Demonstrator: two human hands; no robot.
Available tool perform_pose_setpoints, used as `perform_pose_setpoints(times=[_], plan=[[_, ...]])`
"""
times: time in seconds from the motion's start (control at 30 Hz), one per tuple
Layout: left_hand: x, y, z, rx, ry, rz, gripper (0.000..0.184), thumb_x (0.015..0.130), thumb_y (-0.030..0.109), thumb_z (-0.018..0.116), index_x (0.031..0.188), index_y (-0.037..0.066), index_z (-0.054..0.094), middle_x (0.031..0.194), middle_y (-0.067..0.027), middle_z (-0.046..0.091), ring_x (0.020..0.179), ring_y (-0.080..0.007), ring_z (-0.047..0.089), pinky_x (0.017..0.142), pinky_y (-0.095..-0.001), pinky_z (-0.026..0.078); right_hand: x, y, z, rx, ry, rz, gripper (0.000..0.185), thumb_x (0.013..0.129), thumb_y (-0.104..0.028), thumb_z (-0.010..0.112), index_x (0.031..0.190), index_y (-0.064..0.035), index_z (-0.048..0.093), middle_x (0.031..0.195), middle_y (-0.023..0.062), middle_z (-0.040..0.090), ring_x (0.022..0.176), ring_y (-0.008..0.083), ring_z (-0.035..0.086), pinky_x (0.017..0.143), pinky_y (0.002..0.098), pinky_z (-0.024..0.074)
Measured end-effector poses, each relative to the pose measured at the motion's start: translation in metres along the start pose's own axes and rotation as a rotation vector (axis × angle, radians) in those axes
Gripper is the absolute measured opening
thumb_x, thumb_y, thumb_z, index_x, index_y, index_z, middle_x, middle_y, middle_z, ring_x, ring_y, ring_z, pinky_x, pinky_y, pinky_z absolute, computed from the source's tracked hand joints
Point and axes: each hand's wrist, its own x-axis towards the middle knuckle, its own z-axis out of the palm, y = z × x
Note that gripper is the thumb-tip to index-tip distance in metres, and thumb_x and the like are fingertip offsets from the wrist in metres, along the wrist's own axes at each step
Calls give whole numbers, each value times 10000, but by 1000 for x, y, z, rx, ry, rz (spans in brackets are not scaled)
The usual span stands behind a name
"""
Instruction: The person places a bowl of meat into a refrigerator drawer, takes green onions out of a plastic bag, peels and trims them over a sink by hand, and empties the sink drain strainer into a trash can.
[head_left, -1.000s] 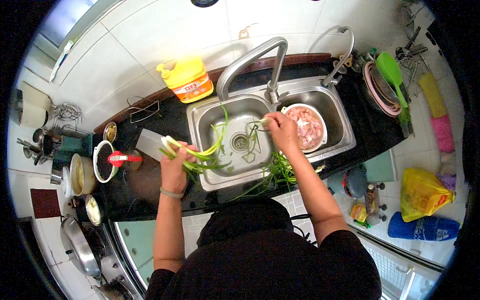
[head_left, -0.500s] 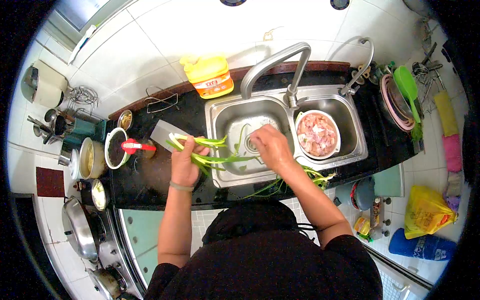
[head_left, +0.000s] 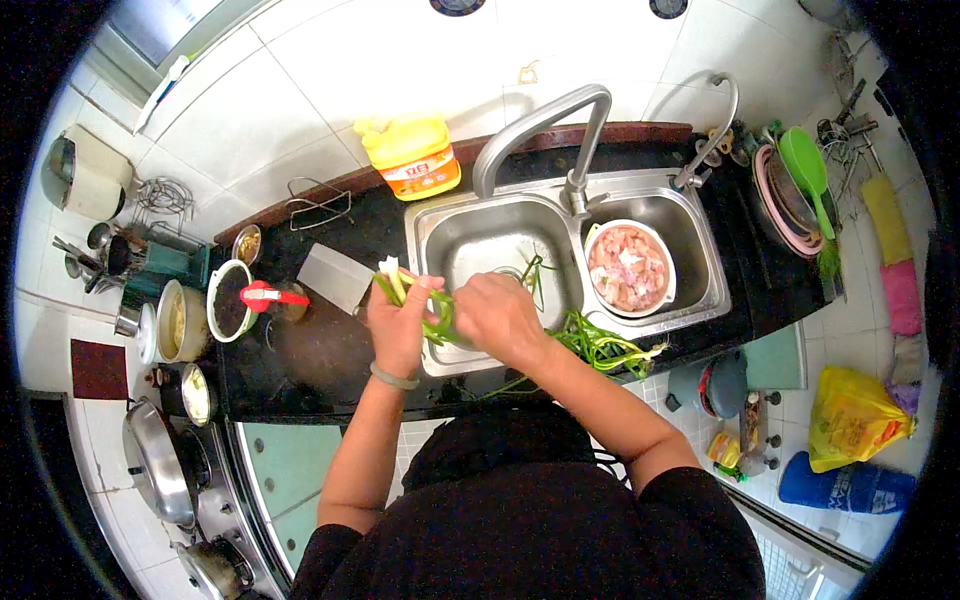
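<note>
My left hand (head_left: 400, 325) is closed round several scallions (head_left: 391, 270), their white ends pointing up past the thumb. My right hand (head_left: 503, 322) is beside it above the left sink basin (head_left: 465, 240), fingers closed at the green leaves between the hands; its fingertips are partly hidden. Loose green strands (head_left: 538, 277) show just beyond the right hand; whether they hang from it or lie in the basin I cannot tell. More scallions (head_left: 605, 345) lie on the sink's front edge under my right forearm. A cleaver (head_left: 335, 277) rests on the counter beyond my left hand.
A bowl of raw meat pieces (head_left: 629, 268) stands in the right basin, near the faucet (head_left: 575, 190). A yellow jug (head_left: 410, 158) is behind the sink. Left are a bowl with a red-handled tool (head_left: 272, 296) and pots (head_left: 184, 320); right, stacked basins (head_left: 775, 205).
My right hand has moved left, close to my left hand, and the leaves stretched between them are bunched up. The left hand has shifted slightly right and turned the scallions more upright.
</note>
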Motion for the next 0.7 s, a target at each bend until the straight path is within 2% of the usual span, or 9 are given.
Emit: perform_pose_setpoints(times=[0.13, 0.2, 0.23, 0.3, 0.37, 0.47, 0.57, 0.63, 0.7], plan=[[-3, 3, 8, -144, 12, -24, 147, 868, 141, 555, 901, 33, 461, 851, -110, 629, 678, -125, 592, 498, -210, 482, -2, 13, 7, 190, 69, 110, 66, 722, -83, 577, 700, -37, 535, 670, 121, 512, 635, 300, 535, 589, 396, 434], [-1, 4, 6, -223, 119, -117, 166, 887, 176, 534, 925, 34, 456, 887, -128, 625, 728, -161, 616, 510, -221, 491, 2, 19, 0, 443, 263, 464, 54, 751, -74, 556, 734, -24, 558, 708, 133, 549, 673, 309, 552, 623, 375, 441], [3, -2, -3, -257, 134, -115, 178, 896, 198, 521, 943, 41, 453, 930, -148, 618, 787, -195, 626, 556, -231, 504, 6, 23, -12, 355, 280, 468, 62, 768, -79, 554, 754, -21, 572, 732, 138, 566, 694, 306, 562, 641, 368, 446], [13, -14, -26, -386, 143, -140, 186, 895, 210, 523, 961, 50, 453, 968, -158, 612, 824, -198, 621, 599, -239, 509, 8, 44, -30, 212, 311, 452, 91, 807, -86, 545, 808, -22, 610, 791, 147, 599, 749, 300, 583, 688, 353, 457], [18, -8, -47, -428, 148, -216, 207, 894, 234, 527, 1003, 71, 462, 1045, -127, 606, 928, -197, 594, 685, -248, 479, 5, 64, -43, 168, 334, 450, 121, 822, -67, 556, 901, -14, 630, 783, 78, 593, 734, 169, 562, 674, 270, 440], [26, -10, -76, -522, 141, -230, 267, 897, 251, 523, 1059, 43, 482, 1077, -108, 600, 980, -180, 560, 764, -244, 442, -3, 88, -56, 69, 388, 461, 141, 835, -80, 558, 940, -29, 637, 787, 56, 598, 718, 129, 559, 639, 250, 445], [33, -14, -102, -629, 83, -244, 289, 912, 220, 492, 1098, 0, 469, 1118, -125, 560, 925, -170, 554, 721, -228, 479, -19, 111, -54, 140, 436, 607, 156, 841, -85, 559, 966, -41, 640, 810, 34, 597, 694, 86, 545, 601, 230, 450], [36, -14, -110, -668, 93, -231, 297, 913, 216, 488, 1105, -9, 466, 1125, -129, 545, 922, -168, 548, 711, -222, 486, -27, 118, -49, 140, 401, 637, 189, 849, -94, 553, 1016, -49, 630, 869, 27, 601, 682, 62, 541, 576, 220, 463], [37, -16, -117, -707, 102, -220, 304, 913, 212, 485, 1112, -18, 463, 1133, -133, 530, 920, -166, 543, 701, -216, 494, -35, 120, -44, 387, 135, 854, 249, 828, -98, 571, 1068, -43, 605, 936, 50, 602, 736, 87, 555, 655, 247, 487]])
